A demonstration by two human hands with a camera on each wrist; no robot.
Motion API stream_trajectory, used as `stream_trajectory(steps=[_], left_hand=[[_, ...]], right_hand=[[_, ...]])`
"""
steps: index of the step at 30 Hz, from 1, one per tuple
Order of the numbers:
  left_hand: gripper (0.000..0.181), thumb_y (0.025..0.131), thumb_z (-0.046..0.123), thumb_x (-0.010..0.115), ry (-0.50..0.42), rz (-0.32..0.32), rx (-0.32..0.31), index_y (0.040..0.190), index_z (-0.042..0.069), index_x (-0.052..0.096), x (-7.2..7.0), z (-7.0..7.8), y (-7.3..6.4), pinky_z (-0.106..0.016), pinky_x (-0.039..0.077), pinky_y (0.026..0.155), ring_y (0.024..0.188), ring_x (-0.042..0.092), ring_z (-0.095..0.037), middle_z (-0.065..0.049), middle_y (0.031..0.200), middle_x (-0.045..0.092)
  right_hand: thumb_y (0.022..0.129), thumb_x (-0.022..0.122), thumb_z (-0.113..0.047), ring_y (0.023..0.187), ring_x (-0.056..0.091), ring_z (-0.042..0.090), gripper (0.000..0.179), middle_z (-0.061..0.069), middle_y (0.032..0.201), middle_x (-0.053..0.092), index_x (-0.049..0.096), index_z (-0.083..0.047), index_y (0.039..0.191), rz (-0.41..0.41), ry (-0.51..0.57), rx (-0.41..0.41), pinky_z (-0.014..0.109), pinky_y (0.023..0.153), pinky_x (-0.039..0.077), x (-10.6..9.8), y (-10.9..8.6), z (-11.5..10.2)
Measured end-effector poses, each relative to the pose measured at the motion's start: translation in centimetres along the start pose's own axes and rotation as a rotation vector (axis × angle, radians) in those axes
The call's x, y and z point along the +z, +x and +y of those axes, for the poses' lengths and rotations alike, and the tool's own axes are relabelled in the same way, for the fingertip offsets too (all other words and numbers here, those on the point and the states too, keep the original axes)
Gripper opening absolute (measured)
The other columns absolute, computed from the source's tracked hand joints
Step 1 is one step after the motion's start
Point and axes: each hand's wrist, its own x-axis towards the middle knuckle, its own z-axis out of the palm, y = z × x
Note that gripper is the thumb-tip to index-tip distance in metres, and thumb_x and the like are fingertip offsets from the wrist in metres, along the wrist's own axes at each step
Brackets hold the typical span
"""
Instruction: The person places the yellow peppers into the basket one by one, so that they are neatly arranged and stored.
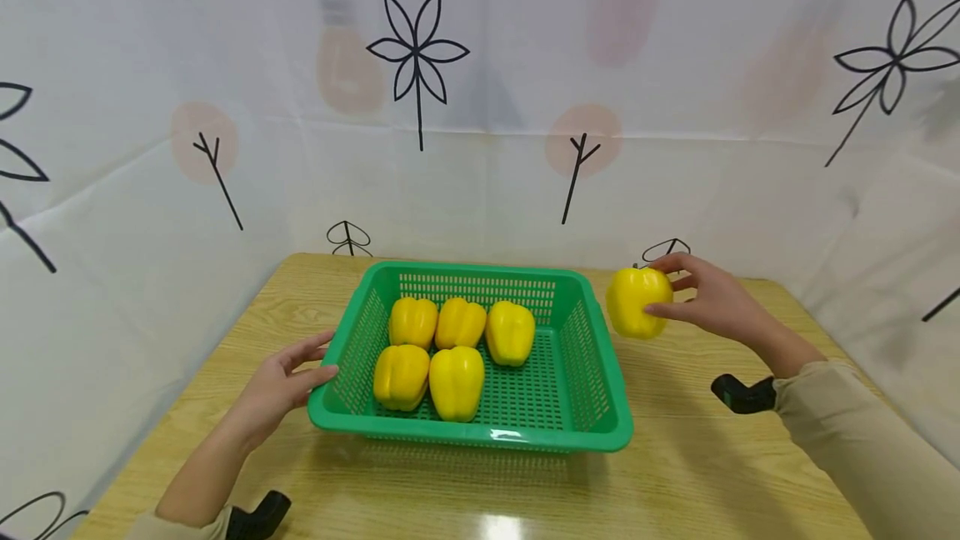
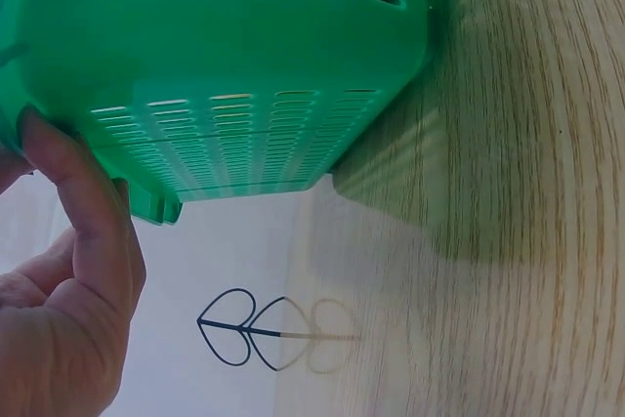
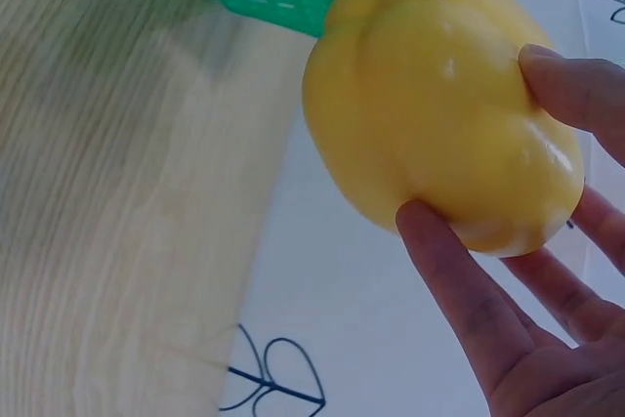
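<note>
A yellow bell pepper (image 1: 637, 303) is in my right hand (image 1: 708, 302), above the table just off the basket's right side. In the right wrist view, the thumb and fingers pinch the glossy pepper (image 3: 439, 114) from its sides. My left hand (image 1: 281, 386) holds the left rim of a green plastic basket (image 1: 611, 407). From the left wrist view, its fingers (image 2: 93, 192) curl against the outside of the basket (image 2: 234, 36) under the rim. Several yellow bell peppers (image 1: 457, 383) lie inside, toward the basket's left and middle.
The basket stands on a wood-grain table (image 1: 675, 457). White cloth (image 1: 480, 190) printed with plants and bulbs hangs behind and along both sides. Inside the basket, the right part of its slotted floor (image 1: 551, 382) shows bare. Black devices (image 1: 742, 394) are worn on both wrists.
</note>
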Motion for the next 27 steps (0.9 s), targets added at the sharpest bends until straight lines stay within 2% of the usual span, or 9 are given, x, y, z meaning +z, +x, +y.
stream_trajectory(steps=[14, 27], left_hand=[[0.066, 0.093, 0.021, 0.06, -0.001, -0.01, 0.0, 0.148, 0.007, 0.026, 0.0, 0.0, 0.1, -0.034, 0.051, 0.078, 0.097, 0.058, -0.013, -0.023, 0.139, 0.028], [0.067, 0.091, 0.024, 0.062, 0.018, 0.003, -0.013, 0.147, 0.008, 0.029, -0.1, -0.1, 0.1, -0.035, 0.05, 0.079, 0.098, 0.058, -0.015, -0.022, 0.138, 0.031]], right_hand=[[0.079, 0.076, -0.026, 0.101, 0.053, 0.041, 0.057, 0.02, 0.12, 0.05, 0.05, 0.0, 0.123, -0.023, 0.0, -0.044, 0.042, 0.07, 0.053, 0.2, 1.0, -2.1], [0.078, 0.077, -0.03, 0.103, 0.053, 0.041, 0.058, 0.017, 0.119, 0.052, 0.051, -0.001, 0.121, -0.058, 0.045, -0.04, 0.04, 0.071, 0.053, 1.1, 1.7, -3.6]])
